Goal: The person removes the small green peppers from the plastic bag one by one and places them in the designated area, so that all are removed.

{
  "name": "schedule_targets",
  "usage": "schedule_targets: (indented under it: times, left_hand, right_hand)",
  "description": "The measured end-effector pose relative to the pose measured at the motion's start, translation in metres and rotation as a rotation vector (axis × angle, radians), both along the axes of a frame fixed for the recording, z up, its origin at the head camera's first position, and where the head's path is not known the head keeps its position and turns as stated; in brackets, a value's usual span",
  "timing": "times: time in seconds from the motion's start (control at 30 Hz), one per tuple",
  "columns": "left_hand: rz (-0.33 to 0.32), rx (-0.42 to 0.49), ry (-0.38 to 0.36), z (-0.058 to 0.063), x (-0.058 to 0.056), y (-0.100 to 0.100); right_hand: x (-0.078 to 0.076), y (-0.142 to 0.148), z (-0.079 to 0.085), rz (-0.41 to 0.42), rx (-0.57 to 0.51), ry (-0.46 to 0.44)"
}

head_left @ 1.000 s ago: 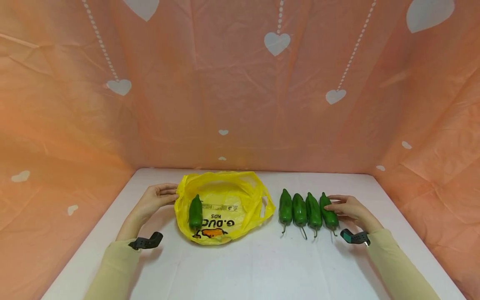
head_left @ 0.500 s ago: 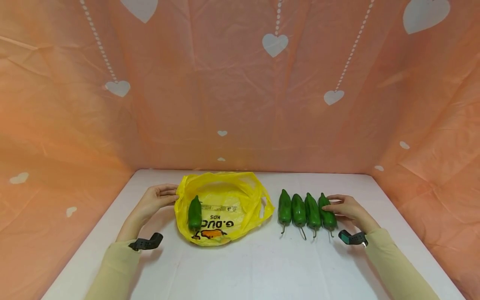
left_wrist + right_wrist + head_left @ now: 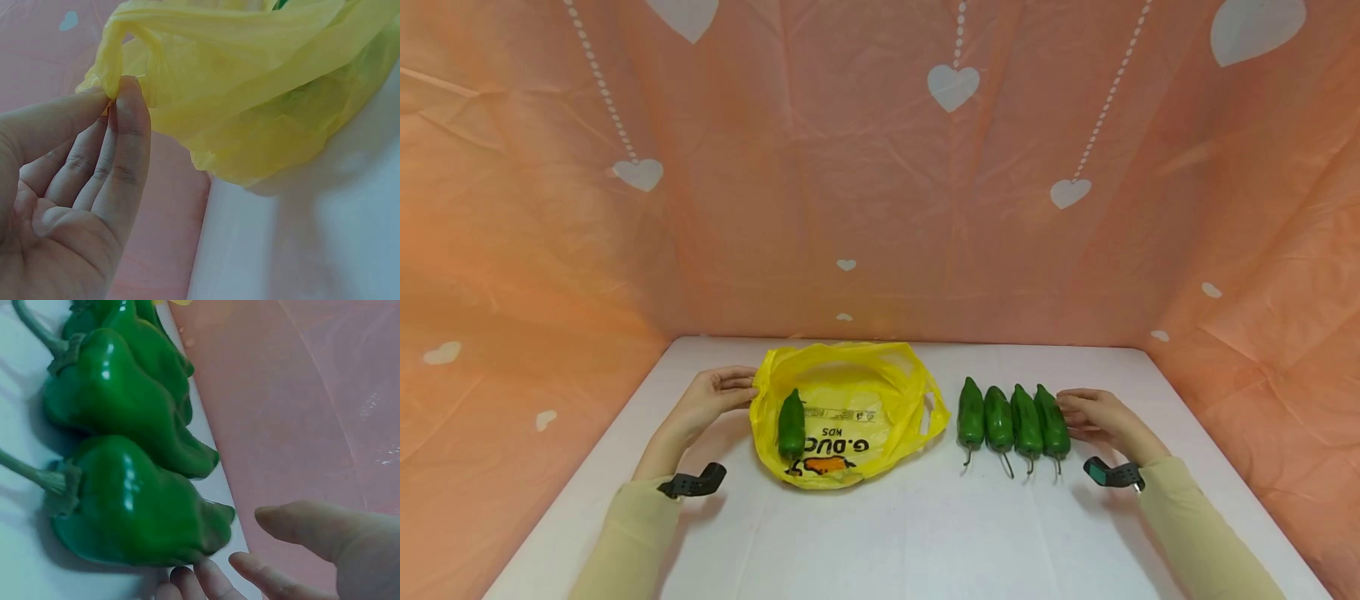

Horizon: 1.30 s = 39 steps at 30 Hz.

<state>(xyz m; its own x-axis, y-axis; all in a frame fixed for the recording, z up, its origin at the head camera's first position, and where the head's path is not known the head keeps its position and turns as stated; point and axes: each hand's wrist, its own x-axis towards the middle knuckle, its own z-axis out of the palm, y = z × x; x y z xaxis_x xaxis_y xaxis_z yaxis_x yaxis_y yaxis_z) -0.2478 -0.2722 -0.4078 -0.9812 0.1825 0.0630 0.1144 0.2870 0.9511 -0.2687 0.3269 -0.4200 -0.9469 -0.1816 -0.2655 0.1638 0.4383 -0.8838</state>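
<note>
A yellow plastic bag (image 3: 850, 383) lies with its mouth wide apart, its printed inside showing. One green pepper (image 3: 791, 427) rests inside it at the left. My left hand (image 3: 707, 400) pinches the bag's left edge; in the left wrist view thumb and index finger grip a gathered loop of yellow plastic (image 3: 112, 56). Several more green peppers stand side by side in a row to the bag's right, stems toward me. Beside the rightmost pepper (image 3: 1052, 423) is my right hand (image 3: 1105, 421), thumb apart from it and fingertips (image 3: 209, 575) right at its side.
The white table (image 3: 887, 542) carries the bag and the row of peppers. A peach cloth backdrop (image 3: 880, 208) with white hearts rises behind and at both sides. Each wrist wears a black camera strap.
The rightmost pepper has shifted left and straightened, closing up to the row. My right thumb has come off it. The left hand and bag have stayed put.
</note>
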Motion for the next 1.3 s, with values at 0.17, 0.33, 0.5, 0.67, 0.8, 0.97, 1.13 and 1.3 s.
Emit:
schedule_targets:
  times: [0.17,0.33,0.5,0.67,0.8,0.97,1.13,1.3]
  left_hand:
    - [-0.006,-0.005,0.008,0.001,0.000,0.001]
    - [-0.015,-0.003,0.022,0.000,-0.002,0.000]
    - [-0.012,0.002,0.025,0.002,-0.002,0.000]
    - [-0.007,0.007,0.020,0.003,-0.001,-0.001]
    - [-0.010,0.007,0.023,0.004,-0.001,-0.002]
    - [-0.011,0.009,0.025,0.004,0.001,-0.002]
    - [0.000,0.000,0.019,0.005,0.002,-0.001]
    - [0.004,0.001,0.026,0.005,0.003,0.000]
  right_hand:
    - [0.002,0.005,0.011,0.025,-0.029,0.021]
    - [-0.001,0.006,0.023,0.037,-0.058,0.021]
    - [-0.005,-0.003,0.037,0.074,-0.082,0.035]
    - [-0.005,-0.021,0.051,0.122,-0.103,0.059]
    - [-0.007,-0.041,0.060,0.136,-0.124,0.059]
    - [-0.011,-0.069,0.066,0.182,-0.150,0.046]
    - [-0.013,-0.100,0.066,0.245,-0.187,0.025]
    - [-0.017,-0.132,0.063,0.287,-0.224,0.018]
